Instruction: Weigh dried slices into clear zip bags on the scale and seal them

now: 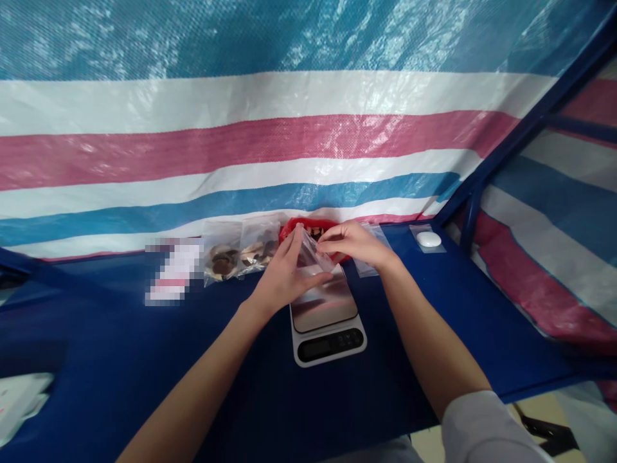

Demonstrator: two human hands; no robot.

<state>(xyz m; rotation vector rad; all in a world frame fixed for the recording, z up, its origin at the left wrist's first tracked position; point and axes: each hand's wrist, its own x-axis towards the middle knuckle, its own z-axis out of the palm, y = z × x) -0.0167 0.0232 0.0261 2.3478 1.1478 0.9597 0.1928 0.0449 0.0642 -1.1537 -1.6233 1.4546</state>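
Clear bag (310, 251) between spread-fingered left hand (283, 272) and pinching right hand (355, 244), touching both.

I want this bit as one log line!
left hand: at clear bag | right hand: pinching clear bag | below: white scale | behind: red bag
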